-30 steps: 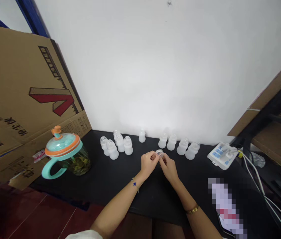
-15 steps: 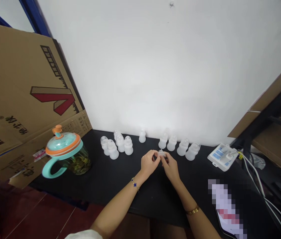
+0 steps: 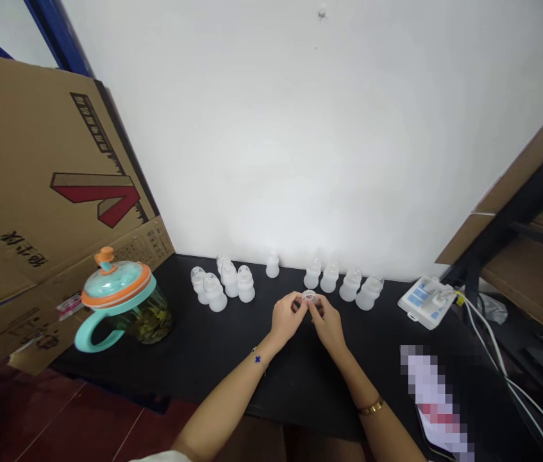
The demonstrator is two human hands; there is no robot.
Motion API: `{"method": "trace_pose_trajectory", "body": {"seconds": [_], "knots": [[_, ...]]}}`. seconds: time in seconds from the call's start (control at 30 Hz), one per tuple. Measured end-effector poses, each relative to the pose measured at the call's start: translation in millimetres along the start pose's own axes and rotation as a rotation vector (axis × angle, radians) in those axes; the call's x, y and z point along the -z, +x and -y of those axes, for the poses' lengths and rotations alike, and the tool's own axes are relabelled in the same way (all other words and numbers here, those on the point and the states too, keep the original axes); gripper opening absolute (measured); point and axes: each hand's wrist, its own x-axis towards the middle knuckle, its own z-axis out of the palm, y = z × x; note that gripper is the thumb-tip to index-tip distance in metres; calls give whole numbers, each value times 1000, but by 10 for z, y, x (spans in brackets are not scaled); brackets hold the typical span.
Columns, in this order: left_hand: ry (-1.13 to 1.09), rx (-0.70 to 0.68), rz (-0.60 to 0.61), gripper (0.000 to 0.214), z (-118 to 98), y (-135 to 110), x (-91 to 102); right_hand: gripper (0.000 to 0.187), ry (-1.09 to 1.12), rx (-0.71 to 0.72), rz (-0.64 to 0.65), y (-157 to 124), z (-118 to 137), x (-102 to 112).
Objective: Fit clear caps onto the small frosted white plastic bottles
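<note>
Over the black table (image 3: pixel 223 359), both my hands meet at the fingertips around a small translucent baby bottle nipple (image 3: pixel 309 296) with a round rim. My left hand (image 3: pixel 287 316) pinches its left side, and my right hand (image 3: pixel 325 319) grips the right side with thumb and fingers. Its round rim is turned toward me, while fingers hide the lower part. Beyond my hands stand several white baby bottles with clear caps: a cluster (image 3: pixel 229 280) to the left, one single bottle (image 3: pixel 272 265) by the wall, and a row (image 3: pixel 350 286) to the right.
A teal and orange lidded jug (image 3: pixel 122 301) stands at the left, beside a large cardboard box (image 3: pixel 35 173). To the right lie a white power strip (image 3: pixel 426 301) with cables (image 3: pixel 490 333) and a blurred-out phone (image 3: pixel 437 410). A white wall (image 3: pixel 290 160) borders the table's back.
The nipple in my fingers has tipped so that its round rim faces me more. Both hands keep their hold in nearly the same place. The view has shifted slightly.
</note>
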Motion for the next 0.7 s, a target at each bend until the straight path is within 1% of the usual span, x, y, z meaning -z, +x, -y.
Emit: {"method": "trace_pose_trajectory", "body": {"seconds": [0.4,0.7], "knots": [[-6,-30,0,22,-38,-16,18,38,32,19,-1,-16,-4,-12],[19,-22,-5,20,-34,-18,-7,35,34,17,-8,-14,-19,-11]]}}
